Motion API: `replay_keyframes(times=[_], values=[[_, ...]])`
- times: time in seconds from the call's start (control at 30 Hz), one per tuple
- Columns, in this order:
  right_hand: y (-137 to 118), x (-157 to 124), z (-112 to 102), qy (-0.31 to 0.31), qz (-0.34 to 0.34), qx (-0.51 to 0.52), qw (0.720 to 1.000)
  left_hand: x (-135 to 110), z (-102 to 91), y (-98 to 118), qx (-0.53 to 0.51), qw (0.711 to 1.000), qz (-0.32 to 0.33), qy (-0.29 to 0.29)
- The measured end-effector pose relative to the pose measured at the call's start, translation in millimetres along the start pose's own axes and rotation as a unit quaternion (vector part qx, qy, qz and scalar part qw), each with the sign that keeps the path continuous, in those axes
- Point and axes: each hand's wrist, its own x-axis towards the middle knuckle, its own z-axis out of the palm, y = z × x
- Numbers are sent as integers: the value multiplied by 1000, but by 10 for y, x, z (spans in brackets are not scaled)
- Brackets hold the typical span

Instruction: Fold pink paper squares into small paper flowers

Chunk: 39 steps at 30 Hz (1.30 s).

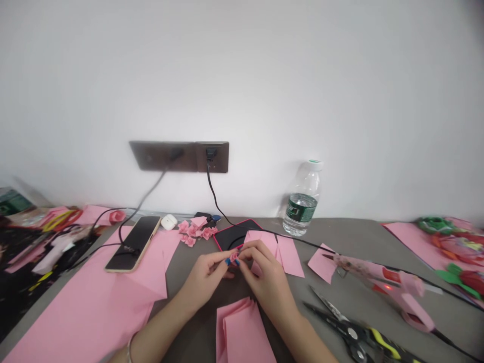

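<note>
Pink paper rose [234, 257], small and tightly curled, is clamped between the fingertips of both hands just above the tabletop [351, 282], and most of it is hidden by the fingers. The grip of the left hand [206, 277] and that of the right hand [262, 272] are brought together on it. Directly below the grip, a folded stack of pink paper [242, 335] is laid, close to both wrists. Just beyond the grip, a folded pink sheet [291, 257] is partly covered by the right hand, and a black cable [302, 244] is stretched across its far edge. Farther beyond, a black pad with a red rim [234, 235] is placed, and a cluster of small pink paper roses [196, 232] is set beside it, next to a white earbud case [169, 222]. Left of the grip, a smartphone [133, 243] is laid on a large pink sheet [94, 312], with cables looped over it. Right of the grip, a pink hot glue gun [401, 287] is lying with a small red light lit, its nozzle beside a pink paper scrap [321, 262]. Nearer the grip on that side, black-and-yellow-handled scissors [350, 330] are laid, and a water bottle [302, 199] is stood farther back, against the wall [340, 101].
</note>
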Motion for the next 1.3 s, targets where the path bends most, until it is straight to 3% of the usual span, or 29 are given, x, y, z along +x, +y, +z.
replay_keyframes(times=[0.23,0.47,0.83,1.03,1.17,1.3], values=[[3,22,-13,28,-46,-15,998,7,-6,-41,-65,997,-18,-22],[11,16,-15,46,-44,-41,997,31,-32,-44,-61,998,-22,8],[-37,-2,3,60,4,-43,997,-75,21,-31,184,980,80,3],[-29,28,-3,27,-3,34,999,-12,4,-35,-9,1000,-6,4],[-31,35,-18,0,-11,57,998,36,-28,-23,-111,991,-66,16],[-37,39,-35,1,-16,52,999,53,-31,5,-157,984,-80,23]])
